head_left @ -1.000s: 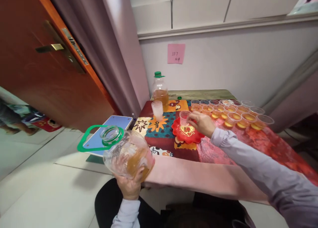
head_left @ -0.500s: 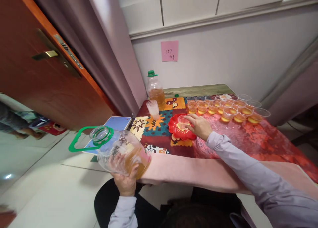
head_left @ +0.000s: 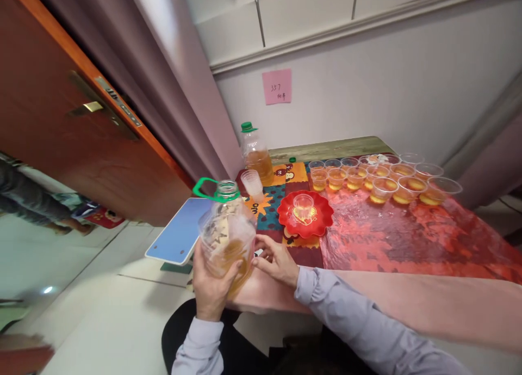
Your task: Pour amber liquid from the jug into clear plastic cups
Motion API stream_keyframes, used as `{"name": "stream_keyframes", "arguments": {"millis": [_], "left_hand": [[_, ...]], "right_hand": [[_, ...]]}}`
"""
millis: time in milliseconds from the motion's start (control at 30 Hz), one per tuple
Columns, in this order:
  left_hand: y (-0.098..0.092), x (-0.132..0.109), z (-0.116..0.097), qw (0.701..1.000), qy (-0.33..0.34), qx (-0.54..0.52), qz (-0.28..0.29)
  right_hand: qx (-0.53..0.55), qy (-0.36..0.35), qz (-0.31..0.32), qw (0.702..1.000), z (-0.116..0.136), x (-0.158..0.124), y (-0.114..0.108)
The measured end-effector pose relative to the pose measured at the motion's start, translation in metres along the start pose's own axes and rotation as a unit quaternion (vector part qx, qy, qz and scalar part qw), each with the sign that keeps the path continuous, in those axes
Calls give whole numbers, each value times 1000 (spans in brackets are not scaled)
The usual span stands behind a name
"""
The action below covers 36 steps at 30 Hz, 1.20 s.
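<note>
My left hand (head_left: 212, 280) is wrapped round the lower side of a clear plastic jug (head_left: 226, 228) with a green ring handle and no cap. Amber liquid lies in its bottom, and it tilts slightly. At the jug's right side is my right hand (head_left: 275, 259), fingers apart and a little curled; whether the fingertips touch the plastic I cannot tell. A clear plastic cup (head_left: 304, 206) stands upright in a red scalloped dish (head_left: 285, 225) on the table, and any liquid in it is hard to make out.
Several cups of amber liquid (head_left: 354, 178) stand in rows at the back right. Behind the jug are a stack of clear cups (head_left: 253, 184) and a second jug with a green cap (head_left: 259, 160). A blue board (head_left: 175, 231) sits left of the table; a wooden door (head_left: 81, 119) stands beyond.
My right hand has left the cup in the red dish and moved left to the jug's side. The jug has come more upright and shifted right in my left hand.
</note>
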<state>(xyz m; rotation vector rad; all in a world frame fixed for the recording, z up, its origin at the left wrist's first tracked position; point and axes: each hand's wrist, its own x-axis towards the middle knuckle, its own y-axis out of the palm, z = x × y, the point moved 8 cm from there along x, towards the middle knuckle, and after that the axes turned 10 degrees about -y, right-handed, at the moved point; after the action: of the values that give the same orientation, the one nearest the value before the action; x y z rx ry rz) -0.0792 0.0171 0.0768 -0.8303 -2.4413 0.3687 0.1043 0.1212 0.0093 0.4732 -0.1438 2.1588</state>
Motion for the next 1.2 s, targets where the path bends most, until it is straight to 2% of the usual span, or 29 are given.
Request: {"name": "stream_keyframes", "arguments": {"millis": [133,300,433,533,633,767,1000,1200], "left_hand": [[15,11,-19,996,44,45,60],[35,24,-45,977,96,115,149],[49,31,-69,949,117,180,232],[55,35,-89,926,150,213,273],[60,37,-102,908,169,243,297],[65,40,-107,895,158,280,309],[70,45,-115,872,143,330,333],[75,50,-121,857,138,360,341]], "right_hand": [[21,-26,-9,999,3,-1,-7],[42,-52,-25,997,11,-3,-15],[84,-11,-39,996,-2,-5,-15],[123,32,-37,991,-15,-6,-12],[141,57,-38,988,-23,-7,-10],[164,80,-35,983,-29,-9,-5],[237,112,-17,965,-23,-8,6],[257,128,-16,958,-22,-8,7]]}}
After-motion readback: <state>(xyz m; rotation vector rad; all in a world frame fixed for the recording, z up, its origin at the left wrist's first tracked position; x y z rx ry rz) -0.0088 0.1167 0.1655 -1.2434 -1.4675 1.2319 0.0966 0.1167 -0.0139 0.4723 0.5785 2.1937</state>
